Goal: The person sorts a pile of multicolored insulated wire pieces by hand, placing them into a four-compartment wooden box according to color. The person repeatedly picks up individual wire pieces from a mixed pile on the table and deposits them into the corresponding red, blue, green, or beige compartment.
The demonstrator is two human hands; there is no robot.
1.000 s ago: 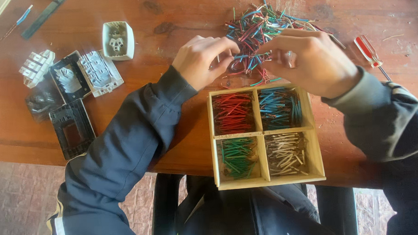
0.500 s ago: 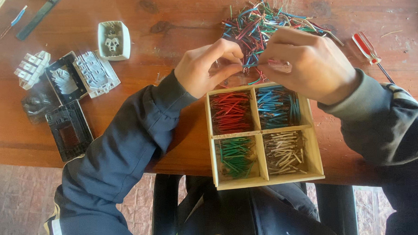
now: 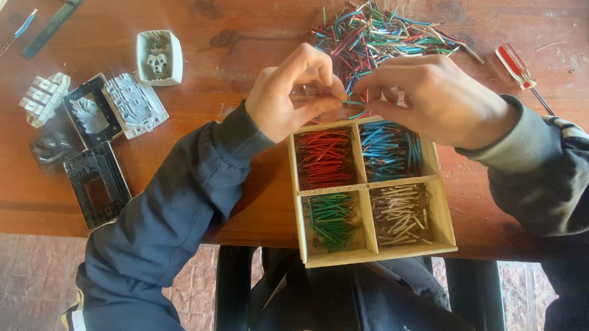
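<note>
Left hand [image 3: 292, 97] and right hand [image 3: 429, 99] meet fingertip to fingertip, both grips pinched on a short wire piece [image 3: 353, 103] just above the sorting box's [image 3: 370, 248] far edge; wire colour hard to tell. Loose wire pile [image 3: 381, 32] at 12 o'clock of the hands; box at 6, four compartments: red, blue, green, white. Screwdriver [image 3: 518, 69] at 3 on the table [image 3: 237, 24]; dismantled socket parts [image 3: 97, 113] at 9.
</note>
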